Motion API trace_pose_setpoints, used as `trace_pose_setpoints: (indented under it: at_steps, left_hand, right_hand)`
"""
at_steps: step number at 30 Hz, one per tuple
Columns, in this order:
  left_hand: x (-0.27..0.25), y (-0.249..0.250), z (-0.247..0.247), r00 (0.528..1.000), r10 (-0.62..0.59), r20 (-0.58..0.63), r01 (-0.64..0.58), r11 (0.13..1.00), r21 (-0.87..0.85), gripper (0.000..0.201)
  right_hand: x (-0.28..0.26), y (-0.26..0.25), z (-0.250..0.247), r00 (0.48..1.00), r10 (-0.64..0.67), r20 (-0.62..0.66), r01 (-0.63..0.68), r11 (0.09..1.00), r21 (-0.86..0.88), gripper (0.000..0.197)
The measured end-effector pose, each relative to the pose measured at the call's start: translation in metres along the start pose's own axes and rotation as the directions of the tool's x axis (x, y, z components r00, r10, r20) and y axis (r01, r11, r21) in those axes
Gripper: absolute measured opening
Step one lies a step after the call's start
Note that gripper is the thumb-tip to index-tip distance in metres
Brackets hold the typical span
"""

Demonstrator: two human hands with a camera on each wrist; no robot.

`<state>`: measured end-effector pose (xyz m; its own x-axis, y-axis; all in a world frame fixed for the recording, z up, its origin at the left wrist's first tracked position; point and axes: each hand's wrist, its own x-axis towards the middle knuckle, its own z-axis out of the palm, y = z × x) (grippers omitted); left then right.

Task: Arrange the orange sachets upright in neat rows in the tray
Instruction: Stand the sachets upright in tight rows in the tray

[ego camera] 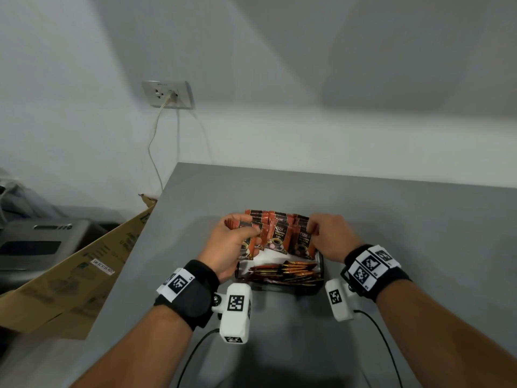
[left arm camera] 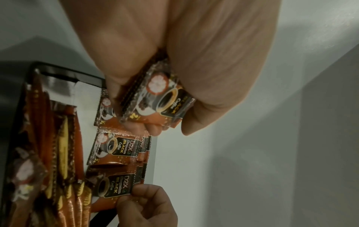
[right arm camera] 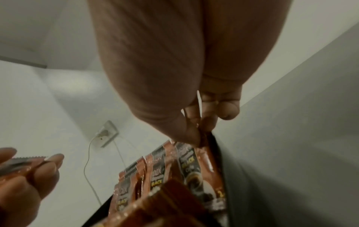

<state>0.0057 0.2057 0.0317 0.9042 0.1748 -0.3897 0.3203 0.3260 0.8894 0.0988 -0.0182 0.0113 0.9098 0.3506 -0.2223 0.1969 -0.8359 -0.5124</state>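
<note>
A black tray (ego camera: 321, 266) sits on the grey table (ego camera: 405, 219). Orange coffee sachets (ego camera: 279, 233) stand upright in rows in its far half, and a pile of sachets (ego camera: 285, 271) lies flat in its near half. My left hand (ego camera: 251, 233) hovers over the tray's left end and grips a small stack of sachets (left arm camera: 161, 101) between thumb and fingers. At the right end of the front row, my right hand (ego camera: 312, 228) pinches the top edge of an upright sachet (right arm camera: 205, 161). The rows (left arm camera: 114, 147) and the tray rim (left arm camera: 68, 73) also appear in the left wrist view.
A wall outlet (ego camera: 167, 95) with a plugged cord is on the wall behind the table's left corner. An open cardboard box (ego camera: 84, 264) and a grey machine (ego camera: 42, 242) stand left of the table. Bare tabletop lies to the right of the tray.
</note>
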Motion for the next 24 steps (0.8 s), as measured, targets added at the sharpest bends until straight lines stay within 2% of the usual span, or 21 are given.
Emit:
trace_pose_setpoints:
  at_steps: [7,16,19,21,24]
  left_hand:
    - [0.002,-0.003,-0.003,1.000,-0.020,-0.007,0.020,1.000,0.003,0.029]
    - [-0.001,-0.006,-0.001,0.999,-0.051,0.006,0.052,0.998,-0.038,0.028]
    - [-0.002,-0.005,0.000,0.999,-0.051,0.009,0.051,0.998,-0.027,0.028]
    - [-0.004,-0.004,0.000,0.999,-0.046,0.017,0.046,0.999,-0.014,0.028]
    - [-0.004,-0.004,0.000,0.999,-0.047,0.018,0.047,0.999,0.002,0.028]
  right_hand:
    - [0.000,0.002,0.008,0.995,-0.075,-0.070,0.070,0.995,-0.076,0.023]
    - [-0.005,0.009,0.008,0.980,-0.162,-0.116,0.151,0.984,-0.091,0.009]
    - [-0.011,0.010,0.005,0.965,-0.264,0.009,0.260,0.945,-0.196,0.008]
    - [-0.013,0.010,0.002,0.939,-0.325,0.110,0.343,0.889,-0.303,0.014]
    - [-0.012,0.009,0.002,0.912,-0.344,0.224,0.408,0.823,-0.396,0.023]
